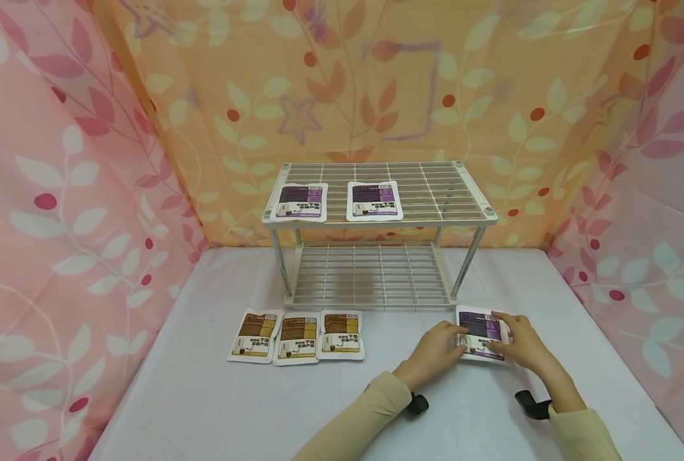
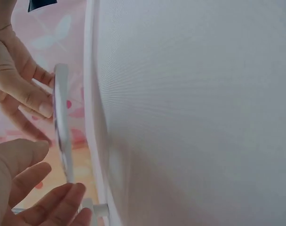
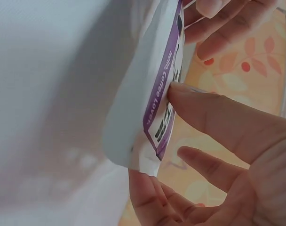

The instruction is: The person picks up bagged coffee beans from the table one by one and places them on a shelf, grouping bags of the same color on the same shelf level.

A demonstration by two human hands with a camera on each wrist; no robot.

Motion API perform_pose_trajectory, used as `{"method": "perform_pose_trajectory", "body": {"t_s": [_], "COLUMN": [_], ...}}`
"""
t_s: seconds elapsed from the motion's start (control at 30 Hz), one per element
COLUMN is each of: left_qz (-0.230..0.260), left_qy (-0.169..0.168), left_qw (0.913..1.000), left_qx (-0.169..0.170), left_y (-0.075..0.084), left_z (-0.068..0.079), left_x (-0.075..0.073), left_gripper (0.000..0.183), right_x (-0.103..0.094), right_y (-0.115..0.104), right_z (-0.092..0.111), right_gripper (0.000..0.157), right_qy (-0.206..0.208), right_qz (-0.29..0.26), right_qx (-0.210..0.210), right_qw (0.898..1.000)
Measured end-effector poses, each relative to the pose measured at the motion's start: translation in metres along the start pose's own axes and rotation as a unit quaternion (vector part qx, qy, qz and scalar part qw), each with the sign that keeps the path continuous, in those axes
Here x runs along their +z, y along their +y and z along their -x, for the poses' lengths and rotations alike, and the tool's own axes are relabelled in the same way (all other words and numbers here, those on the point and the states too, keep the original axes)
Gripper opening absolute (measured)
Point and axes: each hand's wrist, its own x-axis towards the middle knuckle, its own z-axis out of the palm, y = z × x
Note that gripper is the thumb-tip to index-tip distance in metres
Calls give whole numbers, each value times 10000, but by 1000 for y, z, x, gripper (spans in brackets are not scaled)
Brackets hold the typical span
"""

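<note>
My right hand (image 1: 524, 346) pinches a white coffee packet (image 1: 480, 325) with a purple label, near the right end of the rack. In the right wrist view, my thumb (image 3: 204, 110) presses the printed face of the packet (image 3: 157, 101) while fingers reach under its edge. The left wrist view shows the packet (image 2: 61, 113) edge-on, raised a little from the table. My left hand (image 1: 434, 352) is at the packet's left edge, its thumb and fingers spread apart. Two more purple packets, a left one (image 1: 300, 202) and a right one (image 1: 374, 201), lie on the rack's top shelf.
A two-tier wire rack (image 1: 428, 192) with metal legs stands at the back of the white table (image 1: 203, 410). Three brown-and-gold packets (image 1: 298, 338) lie side by side before its left half. Leaf-patterned cloth (image 1: 215, 141) walls the table's back and sides.
</note>
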Motion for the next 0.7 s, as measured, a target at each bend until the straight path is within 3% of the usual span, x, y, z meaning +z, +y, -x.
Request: {"method": "perform_pose_trajectory", "body": {"t_s": [0.2, 0.47, 0.7], "left_qz": [481, 942, 1062], "left_qy": [386, 631, 799], "left_qw": [9981, 9935, 9911], "left_qx": [-11, -61, 24], "left_y": [0, 1, 3], "left_z": [2, -1, -3], "left_x": [-8, -18, -29], "left_gripper": [33, 35, 41], "right_x": [-5, -8, -11], "right_y": [-11, -21, -28], "right_z": [2, 1, -3], "right_gripper": [69, 67, 70], "right_qy": [220, 617, 802], "right_qz": [-45, -31, -189], "right_qx": [-110, -348, -457], "right_qw": [9997, 9975, 9956]}}
